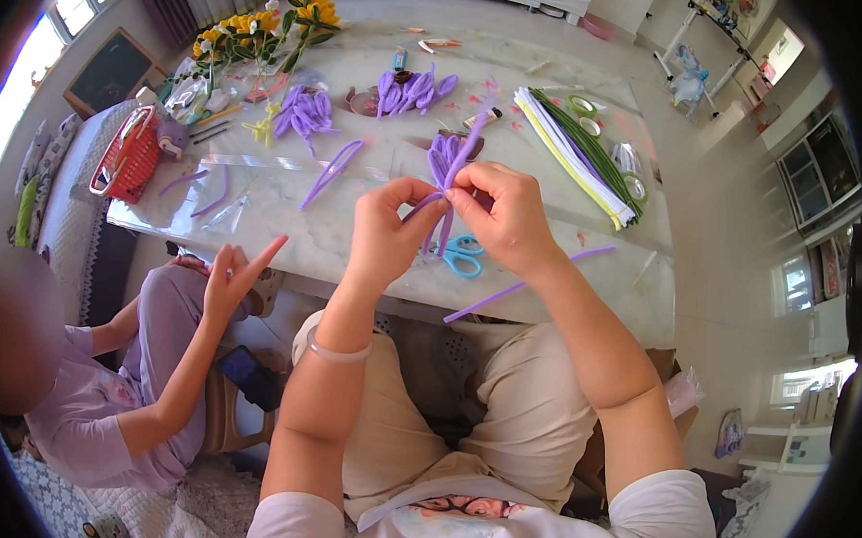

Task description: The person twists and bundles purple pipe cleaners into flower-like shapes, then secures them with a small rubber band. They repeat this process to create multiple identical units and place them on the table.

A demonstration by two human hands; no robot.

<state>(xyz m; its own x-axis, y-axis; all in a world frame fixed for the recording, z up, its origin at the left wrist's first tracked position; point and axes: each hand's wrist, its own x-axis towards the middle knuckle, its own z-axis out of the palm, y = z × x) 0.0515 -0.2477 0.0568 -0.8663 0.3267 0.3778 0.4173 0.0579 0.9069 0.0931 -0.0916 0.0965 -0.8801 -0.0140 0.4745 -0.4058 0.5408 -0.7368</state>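
Note:
Purple pipe cleaners bent into a bundle of loops (442,155) are pinched between both my hands over the table. My left hand (395,220) grips the stems at the base with thumb and forefinger. Just beside it, my right hand (504,209) pinches the same spot, where a straight purple pipe cleaner (474,135) rises up past the loops. Stem ends hang below my fingers. Beneath them lie scissors with light blue handles (464,257), their blades partly hidden. One long purple pipe cleaner (484,301) runs under my right forearm. A folded purple loop (332,172) rests left of my hands.
Purple looped bundles (304,115) (413,91) lie farther back. Green, white and yellow pipe cleaners (576,156) lie right, near green tape rolls (581,104). Yellow flowers (257,27) and a red basket (127,155) stand left. A person (130,393) sits at my left, one hand raised near the table edge.

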